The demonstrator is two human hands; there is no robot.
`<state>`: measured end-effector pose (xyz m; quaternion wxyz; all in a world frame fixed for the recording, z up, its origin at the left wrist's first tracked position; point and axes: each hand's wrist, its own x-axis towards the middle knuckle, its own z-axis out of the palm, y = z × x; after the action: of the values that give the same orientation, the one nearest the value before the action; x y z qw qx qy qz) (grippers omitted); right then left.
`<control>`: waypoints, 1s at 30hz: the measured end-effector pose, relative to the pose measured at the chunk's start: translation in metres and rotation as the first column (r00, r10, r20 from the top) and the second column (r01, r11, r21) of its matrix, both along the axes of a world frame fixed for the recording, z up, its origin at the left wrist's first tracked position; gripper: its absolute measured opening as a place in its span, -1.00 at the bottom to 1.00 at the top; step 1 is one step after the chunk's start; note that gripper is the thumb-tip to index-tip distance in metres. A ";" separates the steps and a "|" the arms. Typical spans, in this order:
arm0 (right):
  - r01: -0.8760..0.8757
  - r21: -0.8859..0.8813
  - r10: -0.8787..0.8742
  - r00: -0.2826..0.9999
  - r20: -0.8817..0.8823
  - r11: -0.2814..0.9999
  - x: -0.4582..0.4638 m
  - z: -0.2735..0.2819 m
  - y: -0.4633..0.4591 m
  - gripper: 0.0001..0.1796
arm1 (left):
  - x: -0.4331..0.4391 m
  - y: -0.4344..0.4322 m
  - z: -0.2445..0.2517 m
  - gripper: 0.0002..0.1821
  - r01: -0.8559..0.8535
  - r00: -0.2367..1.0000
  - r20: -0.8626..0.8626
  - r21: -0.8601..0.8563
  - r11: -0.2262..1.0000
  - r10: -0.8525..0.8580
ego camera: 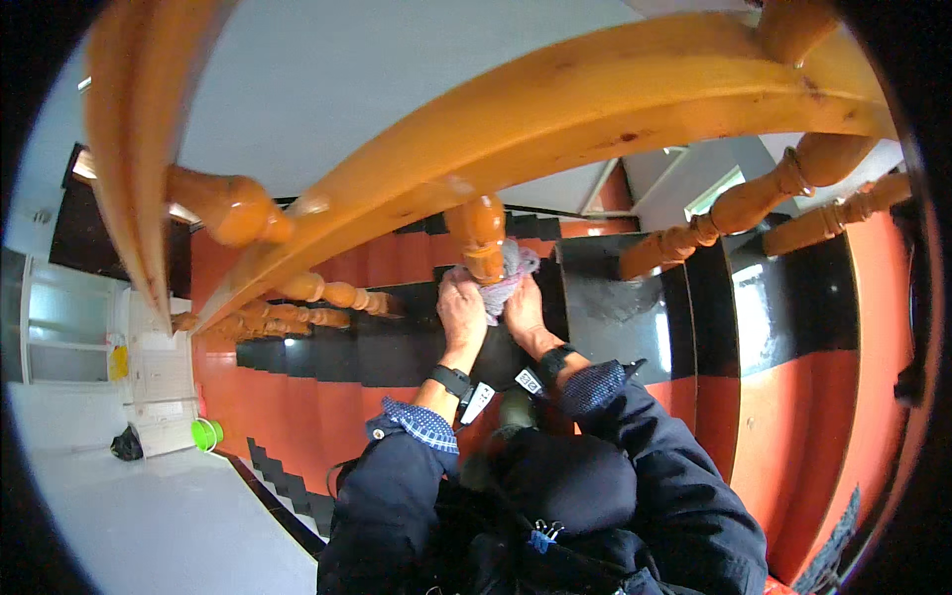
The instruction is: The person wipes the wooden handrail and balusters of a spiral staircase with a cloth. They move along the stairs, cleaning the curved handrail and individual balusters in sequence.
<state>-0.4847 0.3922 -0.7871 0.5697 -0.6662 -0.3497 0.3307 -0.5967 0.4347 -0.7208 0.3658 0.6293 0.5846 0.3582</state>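
My left hand (460,306) and my right hand (525,306) hold a greyish-pink cloth (497,297) between them. The cloth is wrapped around the lower part of a turned wooden baluster (480,227), below the wooden handrail (476,160). Part of the cloth shows behind the baluster, and my fingertips are largely hidden by it. Both forearms reach forward with the dark sleeves rolled back, and a black strap sits on each wrist.
More turned balusters (658,249) stand along the staircase on both sides. The steps are glossy black (610,312) and red-orange (792,416). Far down at the left are a green bucket (207,433), a black bag (127,445) and a white door (156,372).
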 end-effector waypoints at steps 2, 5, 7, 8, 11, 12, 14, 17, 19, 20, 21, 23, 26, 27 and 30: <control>-0.017 -0.196 0.096 0.909 0.405 0.980 0.009 -0.001 -0.006 -0.55 | -0.006 -0.001 0.005 -0.52 0.003 0.994 -0.107 -0.050 0.999 -0.008; 0.043 -0.444 0.183 0.872 0.455 0.895 0.030 0.020 -0.016 -0.38 | -0.016 -0.009 0.034 -0.52 0.041 0.994 -0.075 -0.359 0.932 -0.073; -0.089 -0.522 0.379 0.790 0.481 0.848 0.046 0.050 -0.016 -0.33 | -0.025 -0.011 0.068 -0.51 0.155 0.987 0.018 -0.376 0.914 -0.160; -0.159 -0.518 0.390 0.841 0.374 0.840 0.053 0.069 -0.020 -0.33 | -0.030 -0.008 0.090 -0.53 0.208 0.974 -0.011 -0.371 0.905 -0.228; -0.367 -0.525 0.532 0.821 0.206 0.768 0.068 0.142 -0.023 -0.37 | -0.047 -0.005 0.162 -0.56 0.388 0.914 -0.076 -0.111 0.915 -0.398; -0.448 -0.512 0.618 0.752 0.228 0.733 0.073 0.171 -0.026 -0.40 | -0.054 -0.008 0.185 -0.58 0.390 0.912 -0.112 -0.055 0.919 -0.394; -0.573 -0.439 0.693 0.698 0.181 0.692 0.069 0.225 -0.034 -0.49 | -0.078 -0.020 0.229 -0.65 0.358 0.929 0.082 0.056 0.932 -0.362; -0.792 -0.215 0.802 0.484 0.351 0.572 0.053 0.299 -0.037 -0.58 | -0.113 -0.035 0.277 -0.82 0.052 0.953 0.247 0.438 0.898 -0.175; -0.773 0.248 0.578 0.610 0.542 0.583 0.022 0.332 -0.032 -0.67 | -0.126 -0.035 0.292 -0.75 -0.244 0.922 0.387 0.562 0.790 0.009; -0.754 0.253 0.489 0.603 0.630 0.606 0.012 0.349 -0.029 -0.67 | -0.133 -0.035 0.297 -0.72 -0.326 0.905 0.420 0.583 0.744 0.067; -0.706 0.229 0.420 0.615 0.667 0.671 0.001 0.364 -0.028 -0.70 | -0.133 -0.029 0.297 -0.69 -0.466 0.859 0.481 0.592 0.657 0.176; -0.582 0.286 -0.023 0.417 0.908 0.761 -0.023 0.387 -0.007 -0.71 | -0.130 -0.008 0.292 -0.63 -0.564 0.800 0.572 0.616 0.550 0.180; -0.516 0.218 -0.105 0.239 0.965 0.828 -0.065 0.406 0.021 -0.60 | -0.112 0.033 0.268 -0.59 -0.327 0.905 0.422 0.620 0.714 0.048; -0.532 0.110 -0.049 0.127 0.991 0.840 -0.073 0.410 0.025 -0.60 | -0.116 0.042 0.260 -0.53 -0.163 0.983 0.176 0.721 0.673 0.048; -0.576 0.077 0.010 0.147 0.989 0.814 -0.062 0.425 0.028 -0.55 | -0.135 0.063 0.250 -0.47 0.087 0.996 -0.089 0.728 0.679 -0.033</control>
<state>-0.5470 0.4200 -0.3622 0.2789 -0.4856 -0.8168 -0.1388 -0.7317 0.4976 -0.4708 0.0757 0.7537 0.3842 0.5278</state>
